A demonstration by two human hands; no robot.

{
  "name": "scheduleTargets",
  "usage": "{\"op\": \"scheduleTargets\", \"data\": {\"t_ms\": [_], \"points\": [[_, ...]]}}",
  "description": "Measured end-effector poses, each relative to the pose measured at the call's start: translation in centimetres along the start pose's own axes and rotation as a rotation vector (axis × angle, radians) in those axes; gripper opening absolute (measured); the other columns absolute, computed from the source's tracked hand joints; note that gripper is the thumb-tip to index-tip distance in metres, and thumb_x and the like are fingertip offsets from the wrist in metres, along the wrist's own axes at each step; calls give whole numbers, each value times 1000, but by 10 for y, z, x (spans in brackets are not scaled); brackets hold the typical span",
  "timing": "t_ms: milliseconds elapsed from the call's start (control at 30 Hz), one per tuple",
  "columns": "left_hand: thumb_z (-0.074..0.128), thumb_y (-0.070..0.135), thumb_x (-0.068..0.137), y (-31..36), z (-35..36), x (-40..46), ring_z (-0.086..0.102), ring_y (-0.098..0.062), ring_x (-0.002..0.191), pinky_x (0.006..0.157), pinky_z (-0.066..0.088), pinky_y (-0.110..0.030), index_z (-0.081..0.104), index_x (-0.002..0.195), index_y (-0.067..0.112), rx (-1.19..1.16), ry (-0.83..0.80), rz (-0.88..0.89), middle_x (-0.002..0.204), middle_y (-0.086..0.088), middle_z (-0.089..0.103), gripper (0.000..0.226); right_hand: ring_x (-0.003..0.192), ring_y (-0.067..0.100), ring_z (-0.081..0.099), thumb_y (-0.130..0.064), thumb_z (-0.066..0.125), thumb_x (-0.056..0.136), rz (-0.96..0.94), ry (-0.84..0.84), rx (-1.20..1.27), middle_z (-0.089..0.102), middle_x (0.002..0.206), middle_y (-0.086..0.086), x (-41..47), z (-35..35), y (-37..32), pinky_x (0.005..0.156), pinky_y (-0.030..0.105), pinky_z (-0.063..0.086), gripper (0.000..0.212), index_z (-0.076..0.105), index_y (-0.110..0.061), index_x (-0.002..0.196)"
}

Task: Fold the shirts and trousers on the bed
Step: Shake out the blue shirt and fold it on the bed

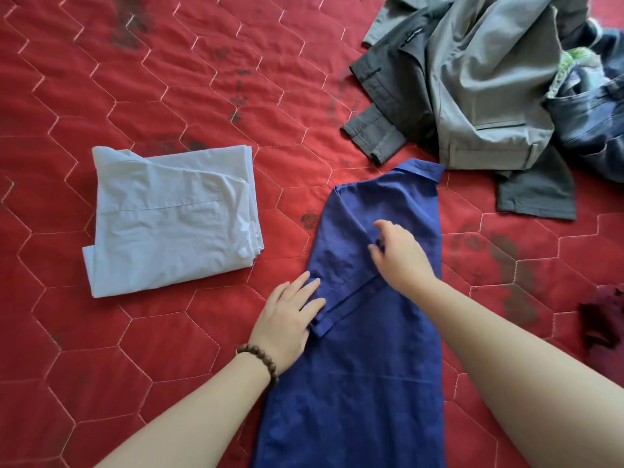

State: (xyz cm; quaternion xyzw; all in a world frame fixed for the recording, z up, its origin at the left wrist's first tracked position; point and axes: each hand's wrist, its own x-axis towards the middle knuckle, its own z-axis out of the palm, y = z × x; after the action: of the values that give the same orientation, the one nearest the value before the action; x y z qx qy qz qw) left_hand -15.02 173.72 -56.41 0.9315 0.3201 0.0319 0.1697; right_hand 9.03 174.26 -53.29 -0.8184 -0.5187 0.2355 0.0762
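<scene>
Head view: a blue shirt lies lengthwise on a red quilted bedspread, sides folded in. The left hand (beaded bracelet at the wrist) presses flat on the folded sleeve; the right hand pinches its fabric. A folded white shirt sits left; grey trousers and jeans lie heaped beyond.

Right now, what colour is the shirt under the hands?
Dark blue shirt, plain, clearest in the head view.
</scene>
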Motion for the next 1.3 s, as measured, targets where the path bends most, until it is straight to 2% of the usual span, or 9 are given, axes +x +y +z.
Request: {"op": "scheduleTargets", "data": {"t_ms": [133, 300, 433, 533, 600, 733, 833, 967, 1300], "points": [[39, 13, 75, 0, 5, 3, 49, -28, 130, 103, 29, -45, 67, 117, 15, 128, -88, 72, 133, -4, 59, 51, 106, 30, 46, -40, 60, 91, 124, -89, 55, 53, 96, 8, 15, 8, -20, 77, 38, 38, 36, 47, -11, 107], [39, 8, 83, -4, 12, -2, 49, -27, 130, 104, 30, -50, 65, 120, 9, 182, -13, 120, 132, -5, 60, 46, 74, 30, 47, -22, 60, 91, 11, -62, 135, 47, 70, 4, 44, 8, -33, 60, 38, 32, 30, 37, -11, 75], [42, 18, 89, -4, 14, -2, 41, -28, 135, 107, 27, -53, 60, 128, 10, 206, -31, 78, 139, -8, 53, 43, 75, 25, 47, -22, 62, 91, -95, -59, 204, 55, 78, 6, 64, 5, -45, 67, 38, 40, 16, 55, -8, 92], [32, 42, 97, 3, 10, -4, 36, -26, 139, 107, 26, -52, 51, 137, 16, 166, -99, 10, 146, -9, 45, 52, 94, 25, 50, -31, 63, 90, -85, -102, 123, 54, 99, 2, 69, 5, -43, 76, 35, 41, 35, 53, -16, 121], [29, 43, 98, 7, 1, 0, 43, -25, 134, 102, 30, -47, 49, 138, 17, 101, -37, -38, 144, -9, 48, 53, 105, 30, 47, -32, 62, 91, -54, 66, 41, 53, 110, 9, 61, 5, -36, 83, 41, 43, 43, 50, -14, 128], [40, 18, 87, -5, -10, 36, 58, -28, 111, 93, 35, -40, 64, 116, 6, 14, 212, -169, 121, -10, 62, 40, 85, 34, 51, -16, 60, 83, -307, 507, -82, 57, 97, 12, 23, 16, -27, 69, 43, 44, 17, 63, -7, 98], [38, 9, 80, -21, -3, 75, 61, -30, 112, 98, 39, -39, 66, 114, 1, 48, 194, -131, 122, -14, 63, 44, 93, 30, 56, -11, 58, 82, -516, 417, -164, 61, 103, 8, 7, 43, -23, 78, 44, 48, 16, 66, -8, 96], [36, 21, 85, -30, 10, 106, 56, -26, 122, 102, 45, -37, 58, 126, 1, 181, -21, -21, 133, -14, 57, 51, 133, 26, 43, -35, 39, 93, -454, 175, -307, 48, 143, 7, -1, 66, -3, 112, 43, 29, 53, 49, -8, 138], [26, 41, 89, -30, 18, 109, 25, -21, 144, 115, 14, -47, 31, 148, 11, 301, -62, -30, 155, -8, 30, 66, 148, 24, 5, -57, 21, 96, -167, 115, -395, 9, 159, 13, -13, 74, 6, 116, 50, 6, 74, 17, -6, 150]]}}
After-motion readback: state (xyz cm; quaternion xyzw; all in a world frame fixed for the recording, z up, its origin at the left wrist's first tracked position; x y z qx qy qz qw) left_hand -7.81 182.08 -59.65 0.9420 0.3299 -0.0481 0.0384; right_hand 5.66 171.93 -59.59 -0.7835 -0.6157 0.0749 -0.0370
